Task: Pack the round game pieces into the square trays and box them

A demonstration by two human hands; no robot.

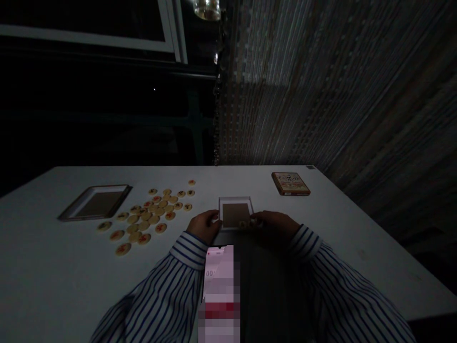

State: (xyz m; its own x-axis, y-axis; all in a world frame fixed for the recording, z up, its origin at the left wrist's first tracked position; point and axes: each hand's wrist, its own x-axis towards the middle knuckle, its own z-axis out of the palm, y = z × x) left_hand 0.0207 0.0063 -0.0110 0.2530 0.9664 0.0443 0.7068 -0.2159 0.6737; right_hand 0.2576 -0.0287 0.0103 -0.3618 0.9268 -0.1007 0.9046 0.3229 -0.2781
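A small open box tray (235, 202) with a brown bottom lies on the white table (53, 276) straight ahead. My left hand (206, 225) grips the tray's left edge, fingers curled. My right hand (273, 224) rests at its lower right corner, fingers closed near one or two round pieces (244, 223) inside the tray. To the left lie several round cream game pieces (150, 214) with red and dark marks, spread loosely. Both sleeves are striped.
A second, larger box tray (95, 202) lies at the far left. An orange box lid (290, 183) sits at the back right. A phone (219, 286) lies in front of me. A bead curtain hangs behind the table; the room is dark.
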